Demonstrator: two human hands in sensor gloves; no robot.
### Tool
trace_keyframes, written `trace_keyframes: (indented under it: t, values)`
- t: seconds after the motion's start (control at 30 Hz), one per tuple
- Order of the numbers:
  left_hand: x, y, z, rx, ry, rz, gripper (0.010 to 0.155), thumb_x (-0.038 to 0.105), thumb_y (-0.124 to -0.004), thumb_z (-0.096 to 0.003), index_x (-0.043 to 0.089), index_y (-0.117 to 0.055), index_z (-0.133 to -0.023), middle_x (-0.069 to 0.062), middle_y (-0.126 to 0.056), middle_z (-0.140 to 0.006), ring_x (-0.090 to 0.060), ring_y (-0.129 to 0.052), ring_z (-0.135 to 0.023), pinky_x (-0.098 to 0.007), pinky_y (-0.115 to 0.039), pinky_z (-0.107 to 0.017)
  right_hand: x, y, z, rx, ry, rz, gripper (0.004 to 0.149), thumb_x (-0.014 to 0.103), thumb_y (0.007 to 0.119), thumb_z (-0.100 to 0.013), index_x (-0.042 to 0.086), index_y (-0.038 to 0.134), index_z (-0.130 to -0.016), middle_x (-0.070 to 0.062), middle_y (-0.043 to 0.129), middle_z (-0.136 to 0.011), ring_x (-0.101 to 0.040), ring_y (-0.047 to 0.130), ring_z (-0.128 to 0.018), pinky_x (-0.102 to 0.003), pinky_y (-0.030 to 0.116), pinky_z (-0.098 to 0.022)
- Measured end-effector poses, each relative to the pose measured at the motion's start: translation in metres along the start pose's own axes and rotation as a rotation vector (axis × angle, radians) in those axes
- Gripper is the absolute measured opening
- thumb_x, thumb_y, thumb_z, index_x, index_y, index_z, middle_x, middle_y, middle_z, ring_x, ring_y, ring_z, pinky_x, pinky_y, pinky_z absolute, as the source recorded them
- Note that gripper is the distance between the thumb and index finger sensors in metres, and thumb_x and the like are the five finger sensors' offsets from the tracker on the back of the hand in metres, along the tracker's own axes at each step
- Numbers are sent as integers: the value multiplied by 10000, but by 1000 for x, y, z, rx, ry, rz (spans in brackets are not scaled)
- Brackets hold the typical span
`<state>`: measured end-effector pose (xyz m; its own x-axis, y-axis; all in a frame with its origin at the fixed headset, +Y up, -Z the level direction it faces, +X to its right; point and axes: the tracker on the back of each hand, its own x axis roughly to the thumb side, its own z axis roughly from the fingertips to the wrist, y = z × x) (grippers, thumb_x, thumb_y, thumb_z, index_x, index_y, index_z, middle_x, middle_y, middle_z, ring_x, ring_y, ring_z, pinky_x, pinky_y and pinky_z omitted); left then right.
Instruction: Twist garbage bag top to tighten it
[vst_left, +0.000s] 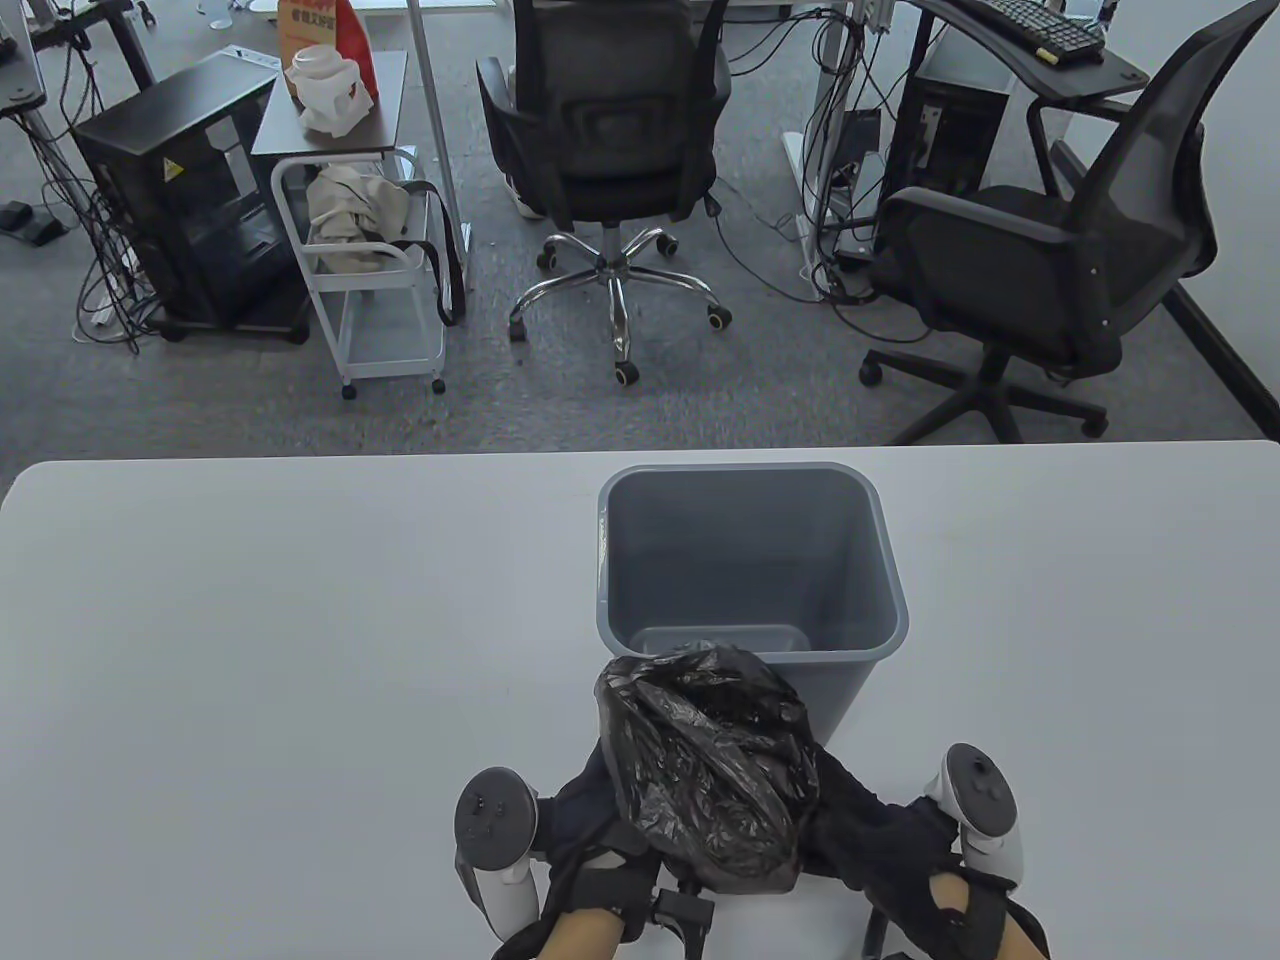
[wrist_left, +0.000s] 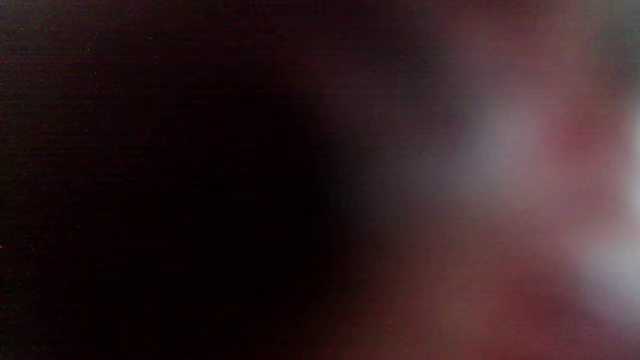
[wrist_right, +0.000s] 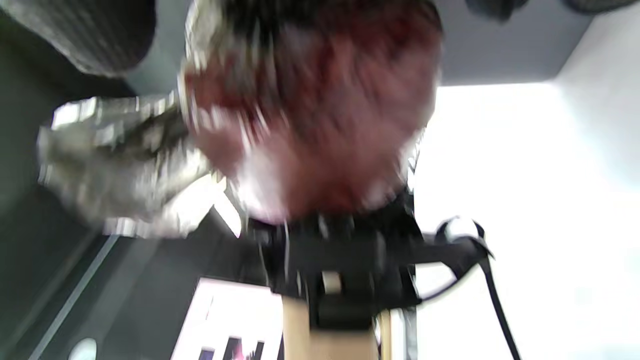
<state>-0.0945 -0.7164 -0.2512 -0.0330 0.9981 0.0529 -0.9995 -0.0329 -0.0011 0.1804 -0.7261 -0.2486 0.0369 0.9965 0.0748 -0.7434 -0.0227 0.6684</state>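
Note:
A crumpled black garbage bag (vst_left: 710, 760) is held up near the table's front edge, just in front of an empty grey waste bin (vst_left: 740, 468). My left hand (vst_left: 585, 800) holds the bag's left side and my right hand (vst_left: 860, 810) holds its right side; the fingers are hidden behind the plastic. In the right wrist view the bag (wrist_right: 320, 115) is a blurred, reddish, see-through mass close to the lens, with the other wrist's black strap (wrist_right: 345, 270) below it. The left wrist view is dark and blurred and shows nothing clear.
The white table (vst_left: 250, 650) stretches wide to the left and right of the bin. Past its far edge stand two black office chairs (vst_left: 610, 130) (vst_left: 1060, 270), a white trolley (vst_left: 370, 260) and desks with cables.

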Motion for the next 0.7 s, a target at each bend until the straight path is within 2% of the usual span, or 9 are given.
trace_keyframes:
  t: [0.07, 0.13, 0.23, 0.3, 0.4, 0.47, 0.57, 0.63, 0.7]
  values:
    - [0, -3, 1, -11, 19, 33, 519, 501, -742, -515, 245, -825, -959, -125, -860, -918, -293, -1074, -581, -341, -996, -233, 1, 1, -2, -2, -4, 108, 1080, 682, 766, -426, 67, 90, -1001, -319, 171, -998, -642, 450, -854, -756, 513, -537]
    - [0, -5, 1, -45, 11, 39, 522, 521, -748, -506, 278, -837, -959, -115, -830, -953, -325, -1016, -658, -392, -962, -276, -2, -2, -2, -99, -17, 115, 1000, 651, 724, -452, 23, 165, -993, -348, 349, -969, -567, 710, -764, -630, 709, -498]
    - [8, -2, -3, -148, -62, -20, 506, 596, -745, -505, 343, -874, -924, -55, -728, -1054, -378, -832, -850, -499, -857, -434, -13, -5, 2, -160, 62, -121, 882, 630, 624, -483, -30, 328, -988, -396, 593, -863, -512, 951, -539, -546, 871, -324]
    - [11, 0, -5, -161, -98, -45, 500, 596, -741, -509, 353, -866, -928, -42, -713, -1075, -379, -817, -887, -507, -854, -481, -16, -4, 3, -166, 88, -214, 846, 593, 625, -482, -49, 387, -980, -416, 614, -836, -527, 958, -505, -560, 868, -296]
    - [7, 1, -4, -156, -47, -14, 493, 550, -747, -525, 301, -852, -938, -67, -882, -935, -341, -991, -705, -457, -924, -333, -16, -3, 2, -175, 95, -106, 842, 603, 602, -482, -53, 415, -976, -401, 645, -830, -520, 956, -516, -556, 869, -302]
    - [6, 5, 0, 6, -35, -75, 489, 541, -766, -508, 278, -886, -902, -81, -948, -851, -313, -1058, -592, -421, -952, -263, -16, -3, 3, -168, 104, -53, 869, 637, 596, -479, -46, 411, -983, -387, 640, -848, -532, 923, -559, -572, 847, -334]
    - [7, 8, 2, 71, -52, -122, 482, 534, -767, -507, 270, -888, -892, -73, -973, -809, -281, -1091, -528, -381, -974, -226, -12, 1, 1, -117, 59, -46, 983, 717, 653, -455, 1, 280, -1016, -376, 467, -943, -612, 739, -704, -657, 734, -425]
    - [6, 7, 2, 80, -41, -108, 484, 534, -762, -509, 273, -879, -900, -74, -964, -817, -276, -1092, -531, -375, -977, -227, -6, 6, -2, -50, 34, 29, 1044, 698, 720, -441, 20, 161, -1005, -360, 299, -979, -634, 577, -793, -711, 616, -490]
    - [3, 3, 2, 30, -31, -79, 491, 550, -752, -510, 289, -871, -908, -66, -955, -835, -276, -1079, -558, -385, -966, -246, -3, 5, -3, -79, 14, 138, 1022, 654, 733, -444, 2, 166, -990, -347, 353, -970, -584, 663, -778, -664, 674, -488]
